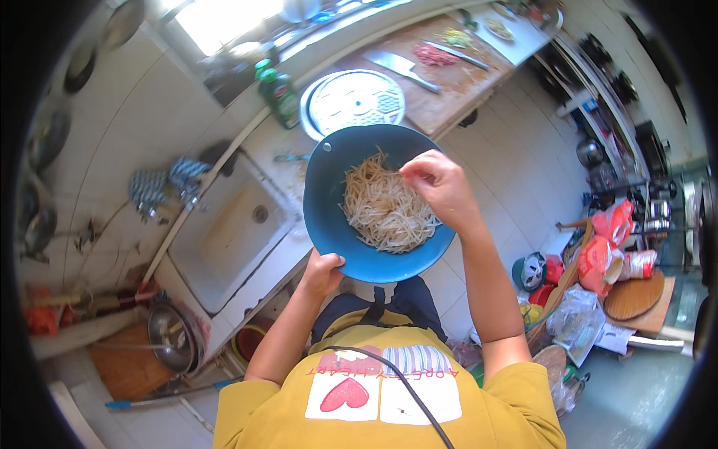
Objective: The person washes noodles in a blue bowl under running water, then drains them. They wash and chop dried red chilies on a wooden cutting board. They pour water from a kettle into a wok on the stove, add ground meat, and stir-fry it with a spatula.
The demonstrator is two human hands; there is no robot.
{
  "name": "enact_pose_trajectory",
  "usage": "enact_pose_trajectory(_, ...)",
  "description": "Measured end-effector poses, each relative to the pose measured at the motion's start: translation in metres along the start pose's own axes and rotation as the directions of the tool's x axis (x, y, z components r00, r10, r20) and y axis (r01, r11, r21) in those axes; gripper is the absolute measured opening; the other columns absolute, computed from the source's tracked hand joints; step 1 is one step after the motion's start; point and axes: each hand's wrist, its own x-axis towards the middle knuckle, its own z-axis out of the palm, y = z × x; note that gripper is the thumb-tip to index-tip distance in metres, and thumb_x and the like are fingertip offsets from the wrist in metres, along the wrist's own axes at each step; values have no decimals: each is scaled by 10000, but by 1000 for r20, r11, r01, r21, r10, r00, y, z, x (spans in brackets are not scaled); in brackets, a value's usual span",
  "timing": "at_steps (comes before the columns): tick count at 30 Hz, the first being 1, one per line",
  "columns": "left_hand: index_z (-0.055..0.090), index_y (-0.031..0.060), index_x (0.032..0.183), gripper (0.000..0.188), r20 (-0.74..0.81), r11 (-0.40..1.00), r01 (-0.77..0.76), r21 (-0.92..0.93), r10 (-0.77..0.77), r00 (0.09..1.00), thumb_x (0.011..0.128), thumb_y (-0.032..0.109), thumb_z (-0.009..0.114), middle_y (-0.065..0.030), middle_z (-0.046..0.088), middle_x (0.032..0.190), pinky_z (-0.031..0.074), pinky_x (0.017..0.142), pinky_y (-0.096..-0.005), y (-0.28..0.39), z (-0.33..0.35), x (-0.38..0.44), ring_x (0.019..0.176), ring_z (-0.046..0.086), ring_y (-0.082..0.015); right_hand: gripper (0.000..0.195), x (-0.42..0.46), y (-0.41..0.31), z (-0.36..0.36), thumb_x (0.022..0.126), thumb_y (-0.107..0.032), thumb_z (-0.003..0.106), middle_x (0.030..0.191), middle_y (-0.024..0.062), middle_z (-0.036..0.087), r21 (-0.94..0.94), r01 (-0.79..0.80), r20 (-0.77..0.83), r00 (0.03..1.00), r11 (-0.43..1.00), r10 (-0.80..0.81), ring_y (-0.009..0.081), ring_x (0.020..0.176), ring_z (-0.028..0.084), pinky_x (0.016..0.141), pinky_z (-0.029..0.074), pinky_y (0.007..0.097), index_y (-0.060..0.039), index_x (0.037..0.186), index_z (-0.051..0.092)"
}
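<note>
My left hand [323, 271] grips the near left rim of a blue bowl [331, 224], with the thumb over the edge. Pale, thin shreds of food [387, 210] lie heaped inside the bowl. Over the bowl's right side is my right hand [437, 182], its fingertips bunched together near the top of the heap. Whether anything is pinched between those fingertips cannot be seen. Behind the bowl stands a round perforated metal steamer tray [356, 101].
A cleaver [401, 67], another knife [455, 54] and chopped pink meat [435, 55] lie on a wooden board [443, 109] at the back. Green bottles [279, 96] stand left of the tray. A sink [235, 224] is at my left; bags [597, 261] crowd the right.
</note>
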Motion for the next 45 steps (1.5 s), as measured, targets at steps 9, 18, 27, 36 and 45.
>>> enact_pose_trajectory(9, 490, -47, 1121, 488, 114, 964, 265, 19, -266, 957, 635, -2, 484, -148, 592, 1018, 509, 840, -387, -126, 141, 136, 936, 609, -268, 122, -45, 107, -177, 831, -97, 643, 842, 71, 618, -245, 214, -139, 958, 946, -253, 170, 811, 581, 733, 458, 293, -53, 944, 647)
enact_pose_trajectory(18, 451, -47, 1203, 548, 173, 915, 404, -4, -398, 901, 660, 3, 502, -159, 576, 1086, 489, 895, -413, -196, 260, 235, 998, 593, -278, 299, -38, 104, -347, 913, -335, 541, 654, 25, 556, 513, 239, -221, 965, 824, -143, 130, 559, 507, 520, 405, 241, -65, 987, 646)
enact_pose_trajectory(27, 462, -16, 1205, 559, 174, 878, 479, 3, -472, 864, 648, -12, 503, -144, 576, 1112, 480, 905, -420, -251, 336, 411, 1016, 582, -277, 133, 72, 199, -474, 764, -91, 726, 703, -11, 521, -13, -101, -248, 964, 995, 95, 84, 663, 509, 608, 427, 221, -88, 834, 613)
enact_pose_trajectory(36, 496, -29, 1147, 482, 159, 834, 549, 45, -549, 821, 666, -9, 470, -154, 584, 1064, 486, 877, -475, -264, 465, 619, 979, 584, -304, 258, 180, 279, -643, 727, -53, 710, 1083, 105, 600, -726, -67, -171, 982, 684, -86, 235, 1022, 567, 871, 444, 319, -82, 976, 646)
enact_pose_trajectory(45, 407, -52, 1206, 511, 46, 810, 571, 135, -580, 813, 698, -12, 441, -187, 528, 1150, 478, 903, -506, -301, 573, 796, 1019, 564, -328, 127, 268, 379, -792, 893, -163, 593, 669, -5, 503, 64, -104, -528, 840, 992, 122, 81, 549, 453, 510, 382, 229, -47, 845, 576)
